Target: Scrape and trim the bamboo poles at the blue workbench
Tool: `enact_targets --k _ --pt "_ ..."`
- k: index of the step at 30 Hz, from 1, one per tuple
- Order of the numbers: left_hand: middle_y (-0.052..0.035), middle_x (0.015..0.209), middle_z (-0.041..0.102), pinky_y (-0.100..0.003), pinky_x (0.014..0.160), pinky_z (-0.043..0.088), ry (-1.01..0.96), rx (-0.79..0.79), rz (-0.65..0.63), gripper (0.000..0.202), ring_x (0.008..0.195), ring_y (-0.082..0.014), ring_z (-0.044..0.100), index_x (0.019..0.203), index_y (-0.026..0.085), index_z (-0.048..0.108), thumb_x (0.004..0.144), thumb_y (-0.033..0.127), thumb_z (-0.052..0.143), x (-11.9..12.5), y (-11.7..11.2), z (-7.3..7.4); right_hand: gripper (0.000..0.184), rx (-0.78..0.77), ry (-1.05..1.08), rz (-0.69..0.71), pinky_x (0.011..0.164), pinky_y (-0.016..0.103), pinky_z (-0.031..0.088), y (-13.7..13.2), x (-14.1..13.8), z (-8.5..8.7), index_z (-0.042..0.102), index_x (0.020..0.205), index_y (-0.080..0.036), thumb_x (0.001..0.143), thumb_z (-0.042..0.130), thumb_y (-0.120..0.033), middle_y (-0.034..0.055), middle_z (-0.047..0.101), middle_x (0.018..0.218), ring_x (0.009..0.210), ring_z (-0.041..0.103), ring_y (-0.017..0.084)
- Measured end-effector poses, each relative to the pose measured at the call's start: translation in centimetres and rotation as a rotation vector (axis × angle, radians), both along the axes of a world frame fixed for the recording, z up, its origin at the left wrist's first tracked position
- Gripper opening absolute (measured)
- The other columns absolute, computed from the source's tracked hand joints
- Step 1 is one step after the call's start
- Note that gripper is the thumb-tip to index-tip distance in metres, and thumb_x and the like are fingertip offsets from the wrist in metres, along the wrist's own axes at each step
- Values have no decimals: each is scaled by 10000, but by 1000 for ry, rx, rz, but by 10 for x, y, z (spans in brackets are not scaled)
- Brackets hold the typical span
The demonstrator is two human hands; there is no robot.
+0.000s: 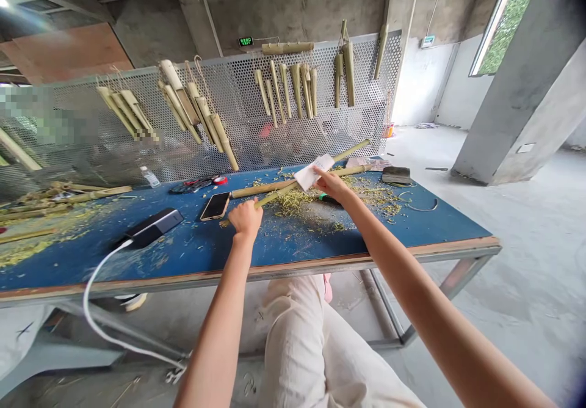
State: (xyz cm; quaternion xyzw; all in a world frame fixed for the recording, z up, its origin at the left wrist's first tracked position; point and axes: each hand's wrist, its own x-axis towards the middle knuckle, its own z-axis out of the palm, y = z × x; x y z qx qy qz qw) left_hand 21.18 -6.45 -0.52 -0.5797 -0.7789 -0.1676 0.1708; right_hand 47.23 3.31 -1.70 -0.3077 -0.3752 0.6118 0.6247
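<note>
Bamboo stick held slantwise over a blue bench, white sheet pressed to it

Left hand (246, 217): fingers clamped around the near end of a slender bamboo stick (277, 195), which slopes up and away to the right. Right hand (328, 183): fingers closed on a white sheet (307, 177), perhaps sandpaper, lying over the stick's middle; their grip underneath is hidden. A thicker bamboo pole (249, 190) lies behind, among curled shavings (293, 203) on the bench (293, 246). Good rubbing likely calls for a firm left grip, even pressure along the stick, and turning it so every side gets smoothed.
</note>
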Motion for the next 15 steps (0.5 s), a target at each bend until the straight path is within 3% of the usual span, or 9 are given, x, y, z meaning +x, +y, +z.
enact_targets --k 3,6,12,15 --pt "-220 959 738 -356 710 431 1 -5 -13 595 884 -316 697 1003 114 771 1003 404 251 3 0 1 188 -6 122 -160 661 138 574 2 20 4 627 905 -214 854 729 -363 -35 615 677 612 596 65" --pt "-222 954 737 -357 705 428 7 -6 -28 609 878 -321 697 979 108 772 1005 408 242 6 1 2 180 -18 175 -248 647 110 557 2 26 3 614 921 -230 878 702 -382 -51 601 659 603 584 54" --pt "-222 964 736 -357 713 434 -12 6 -12 597 887 -320 696 976 114 771 1003 408 252 2 -1 0 247 -34 -9 76 641 244 614 -7 -5 3 663 820 -144 700 858 -237 -2 618 646 624 624 117" --pt "-217 964 737 -356 711 436 -14 3 -9 590 884 -316 696 985 118 772 1002 401 255 1 -1 0 209 -17 44 -10 651 169 579 -5 5 8 627 780 -176 773 803 -288 -46 570 596 565 568 66"
